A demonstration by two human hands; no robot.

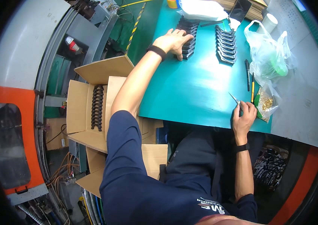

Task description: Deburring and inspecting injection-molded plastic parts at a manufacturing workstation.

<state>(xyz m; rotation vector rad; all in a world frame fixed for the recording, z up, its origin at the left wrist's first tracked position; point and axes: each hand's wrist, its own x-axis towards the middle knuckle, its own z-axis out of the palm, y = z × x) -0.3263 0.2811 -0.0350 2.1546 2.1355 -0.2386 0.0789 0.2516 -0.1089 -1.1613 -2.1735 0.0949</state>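
Note:
My left hand reaches to the far left of the green-topped table. Its thumb and fingers are bent around the near part of a row of black curved plastic parts; how many it grips is hidden. By the table's front edge, my right hand is closed on a slim, pointed metal tool, its tip directed away to the left. The tool's grip end is inside my fingers, so its exact kind does not show. A second row of similar parts lies farther right, touched by neither hand.
An open cardboard box beside my left arm contains a stack of black parts. Right of the tabletop rows lie two pens, a plastic bag and a bag of small gold-coloured pieces. A phone is at the back.

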